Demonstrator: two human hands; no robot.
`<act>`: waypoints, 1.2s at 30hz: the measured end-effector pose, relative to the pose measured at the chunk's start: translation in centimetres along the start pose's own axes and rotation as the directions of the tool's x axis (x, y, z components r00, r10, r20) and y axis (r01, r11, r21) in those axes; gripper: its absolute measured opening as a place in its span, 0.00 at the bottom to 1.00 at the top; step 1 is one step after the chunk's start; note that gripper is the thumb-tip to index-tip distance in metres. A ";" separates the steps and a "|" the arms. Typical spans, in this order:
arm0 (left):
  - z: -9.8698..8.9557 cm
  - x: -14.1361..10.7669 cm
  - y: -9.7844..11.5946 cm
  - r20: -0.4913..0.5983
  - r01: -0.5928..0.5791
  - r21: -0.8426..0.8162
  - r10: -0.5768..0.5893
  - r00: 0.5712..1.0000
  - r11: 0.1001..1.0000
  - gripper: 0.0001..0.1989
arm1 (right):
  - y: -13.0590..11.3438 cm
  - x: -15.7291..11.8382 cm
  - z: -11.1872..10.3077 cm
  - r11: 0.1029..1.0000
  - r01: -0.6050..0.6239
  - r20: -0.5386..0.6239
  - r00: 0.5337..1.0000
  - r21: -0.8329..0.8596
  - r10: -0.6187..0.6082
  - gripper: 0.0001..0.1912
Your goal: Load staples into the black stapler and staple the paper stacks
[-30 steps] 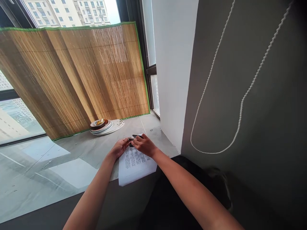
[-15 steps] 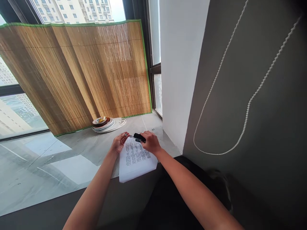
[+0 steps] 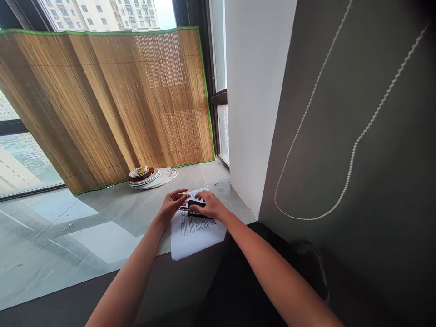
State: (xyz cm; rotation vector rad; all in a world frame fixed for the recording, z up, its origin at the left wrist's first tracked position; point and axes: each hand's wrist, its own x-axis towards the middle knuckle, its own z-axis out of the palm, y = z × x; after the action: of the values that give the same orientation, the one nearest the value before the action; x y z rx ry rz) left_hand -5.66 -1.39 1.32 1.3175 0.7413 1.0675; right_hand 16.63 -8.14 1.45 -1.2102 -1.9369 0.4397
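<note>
A black stapler (image 3: 196,204), its parts apparently spread, is seen over a printed sheet (image 3: 195,243) on the window ledge (image 3: 112,269). Its rear is gripped by the curled right hand (image 3: 212,205), presumably to steady it, the front being left free for the left hand (image 3: 169,205). The left fingers are bent at that end; whether anything is pinched cannot be told. The sheet is laid overhanging the ledge, probably for easy reach.
</note>
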 end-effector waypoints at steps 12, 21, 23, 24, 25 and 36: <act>1.0 -0.8 0.6 0.037 -0.132 0.079 0.129 0.991 0.988 0.27 | -0.7 2.6 -0.3 0.968 0.220 -0.125 0.971 0.121 -0.205 0.09; 0.5 0.2 0.2 -0.223 -0.149 -0.018 0.141 0.965 0.989 0.22 | 5.9 0.3 -5.9 0.840 -0.451 -0.145 0.893 -0.303 0.427 0.15; 0.4 0.4 -0.1 -0.278 -0.087 0.009 0.086 0.957 0.996 0.21 | 6.2 -0.2 -6.0 0.816 -0.465 -0.132 0.884 -0.343 0.448 0.15; 0.4 0.5 -0.3 -0.295 -0.063 0.023 0.067 0.953 0.998 0.21 | 6.2 -0.4 -5.9 0.811 -0.462 -0.122 0.884 -0.358 0.450 0.15; 0.3 0.5 -0.5 -0.303 -0.045 0.034 0.053 0.951 0.998 0.20 | 6.0 -0.5 -5.8 0.809 -0.457 -0.110 0.886 -0.371 0.450 0.15; 0.2 0.8 -1.2 -0.281 -0.005 0.083 0.028 0.959 0.997 0.17 | 4.4 -0.1 -5.8 0.791 -0.473 -0.179 0.880 -0.389 0.439 0.13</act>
State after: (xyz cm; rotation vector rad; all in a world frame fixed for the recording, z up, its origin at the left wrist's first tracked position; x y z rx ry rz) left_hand -4.94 -0.65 0.29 1.2548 0.9961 1.2664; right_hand 23.71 -6.71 2.18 -1.9726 -1.7035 0.2054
